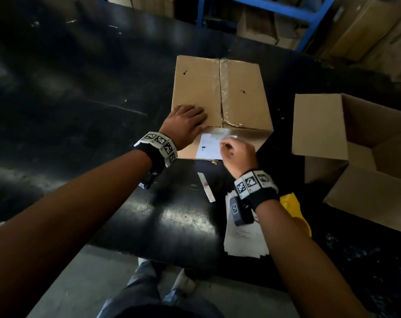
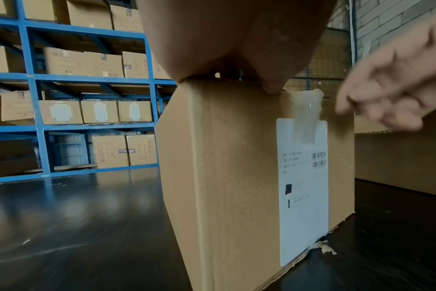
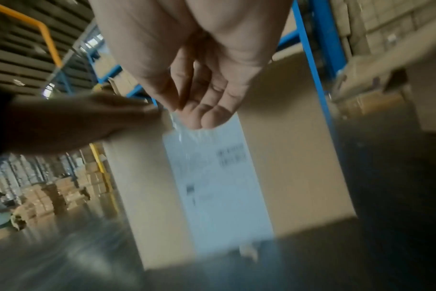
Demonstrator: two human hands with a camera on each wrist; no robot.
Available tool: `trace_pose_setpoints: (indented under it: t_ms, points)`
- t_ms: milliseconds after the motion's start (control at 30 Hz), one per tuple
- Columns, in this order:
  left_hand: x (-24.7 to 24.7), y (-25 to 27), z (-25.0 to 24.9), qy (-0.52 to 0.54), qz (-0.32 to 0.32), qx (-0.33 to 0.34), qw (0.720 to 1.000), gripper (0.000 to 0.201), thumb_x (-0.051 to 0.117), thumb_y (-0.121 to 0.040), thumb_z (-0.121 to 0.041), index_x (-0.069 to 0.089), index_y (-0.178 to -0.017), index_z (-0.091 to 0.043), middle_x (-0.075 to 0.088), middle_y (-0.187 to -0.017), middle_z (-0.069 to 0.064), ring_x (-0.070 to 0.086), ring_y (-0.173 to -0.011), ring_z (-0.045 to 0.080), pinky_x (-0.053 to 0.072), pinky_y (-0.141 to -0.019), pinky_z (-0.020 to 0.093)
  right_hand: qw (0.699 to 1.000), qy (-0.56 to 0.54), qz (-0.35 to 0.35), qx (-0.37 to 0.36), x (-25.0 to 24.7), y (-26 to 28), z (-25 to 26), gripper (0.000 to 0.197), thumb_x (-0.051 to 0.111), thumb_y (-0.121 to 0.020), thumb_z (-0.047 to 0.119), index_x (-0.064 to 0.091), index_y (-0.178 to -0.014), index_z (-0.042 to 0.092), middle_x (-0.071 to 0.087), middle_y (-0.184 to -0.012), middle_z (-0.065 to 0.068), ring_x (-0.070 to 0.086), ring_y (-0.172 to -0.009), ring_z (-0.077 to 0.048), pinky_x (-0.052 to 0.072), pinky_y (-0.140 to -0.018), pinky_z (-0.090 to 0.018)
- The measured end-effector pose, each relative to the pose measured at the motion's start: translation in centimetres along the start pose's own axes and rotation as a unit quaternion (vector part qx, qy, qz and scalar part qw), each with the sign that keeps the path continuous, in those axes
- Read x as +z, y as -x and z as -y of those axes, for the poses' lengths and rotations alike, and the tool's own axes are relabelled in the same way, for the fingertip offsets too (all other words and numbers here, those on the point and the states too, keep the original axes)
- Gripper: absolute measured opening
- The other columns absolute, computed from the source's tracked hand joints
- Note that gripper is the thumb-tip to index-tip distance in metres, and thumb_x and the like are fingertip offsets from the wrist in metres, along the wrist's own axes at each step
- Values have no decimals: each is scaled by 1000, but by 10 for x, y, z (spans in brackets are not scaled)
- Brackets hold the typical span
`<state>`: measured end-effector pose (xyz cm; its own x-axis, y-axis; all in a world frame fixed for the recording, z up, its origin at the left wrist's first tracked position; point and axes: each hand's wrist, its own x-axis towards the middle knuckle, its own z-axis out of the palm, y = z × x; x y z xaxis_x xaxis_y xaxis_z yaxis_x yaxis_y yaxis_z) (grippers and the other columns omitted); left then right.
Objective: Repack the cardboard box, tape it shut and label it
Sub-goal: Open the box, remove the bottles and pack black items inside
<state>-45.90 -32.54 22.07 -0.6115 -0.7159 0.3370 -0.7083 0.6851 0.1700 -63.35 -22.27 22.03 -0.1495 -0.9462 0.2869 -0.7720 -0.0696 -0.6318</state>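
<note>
The fingers [image 3: 207, 116] of the right hand [image 1: 237, 157] are loosely curled, their tips at the upper edge of the white label [image 2: 304, 187]; whether they pinch the clear tape [image 2: 305, 116] there or merely touch it cannot be told, as the right wrist view is blurred. The fingers [image 1: 195, 112] of the left hand [image 1: 185, 125] lie straight and flat on the top of the cardboard box [image 1: 220, 92], at its near left corner, with the thumb tip [image 2: 271, 89] over the top edge, gripping nothing. The label is stuck upright on the near side face of the box, its lower edge near the bottom of the box, and bears barcodes and small print; a strip of the clear tape runs down from the top edge of the box onto the upper part of the label. The top flaps of the box are closed, with tape along the centre seam. The box stands on a black table [image 1: 68, 99]. To the right on the table, apart from the box, stands a second, open carton [image 1: 355, 145]. Nearer the person lie a narrow white strip [image 1: 206, 187], a stack of white sheets [image 1: 243, 239] and a yellow object [image 1: 293, 210] partly hidden by the right forearm. Both wrists carry bands with black-and-white markers. Blue shelving [image 2: 32, 82] loaded with cartons stands behind the table.
</note>
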Motion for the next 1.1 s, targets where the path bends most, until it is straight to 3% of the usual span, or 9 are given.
trace_pose_setpoints:
  t_ms: [167,300,467,567,700,800,900,1000,1100]
  points:
    - [1,-2,5,33,-1,-27,999,46,32,-95,-41,63,-121,-17,60,-129,2,52,-121,29,34,-104,41,996,43,-58,-61,-25,-58,10,11,58,-79,5,68,-82,5,67,-79,-11,61,-72,-28,51,-65,-36]
    - [-1,-2,9,29,1,-8,1000,49,33,-94,-43,63,-120,-15,61,-127,4,53,-119,29,34,-103,41,991,120,53,-11,-24,-92,0,22,56,-86,14,68,-105,14,64,-113,-8,53,-108,-27,46,-93,-39]
    - [-4,-1,23,-4,42,48,998,54,29,-93,-46,57,-127,-15,57,-133,6,50,-122,31,36,-102,44,949,243,189,62,-21,-113,-17,47,39,-94,41,41,-140,33,29,-154,-3,23,-142,-25,21,-114,-45]
    - [-10,0,47,-3,72,81,994,58,22,-95,-50,55,-129,-16,56,-134,6,50,-123,31,36,-103,45,930,297,209,58,-18,-106,-8,51,31,-95,53,34,-143,38,26,-156,0,20,-142,-26,17,-114,-46]
    - [-28,15,100,-24,94,114,989,67,8,-95,-54,49,-134,-19,48,-142,1,41,-133,26,27,-112,44,923,322,207,44,-6,-90,27,50,36,-90,60,44,-136,42,34,-150,-2,26,-137,-29,20,-110,-48]
    - [-42,26,142,-38,112,66,991,68,8,-91,-59,46,-137,-25,40,-147,-7,29,-140,20,7,-116,44,923,315,219,1,10,-79,62,47,43,-88,58,50,-131,42,41,-143,-2,34,-129,-29,25,-104,-45]
    - [-56,27,172,-62,115,-23,991,70,11,-83,-66,49,-132,-32,38,-148,-11,22,-142,19,2,-116,50,931,261,252,-38,29,-78,90,43,49,-88,52,55,-128,38,46,-138,-3,38,-127,-27,30,-105,-43]
    - [-68,21,173,-85,122,-94,984,76,10,-76,-69,49,-129,-30,36,-148,-6,21,-141,23,7,-114,55,950,133,282,-5,37,-96,102,39,54,-89,45,60,-125,32,56,-134,0,50,-124,-23,39,-105,-39]
    - [-62,19,155,-76,132,-125,981,76,11,-79,-68,42,-132,-24,32,-148,6,25,-138,30,16,-112,54,966,138,214,48,38,-134,90,37,54,-89,41,61,-124,29,57,-134,0,51,-124,-22,41,-105,-35]
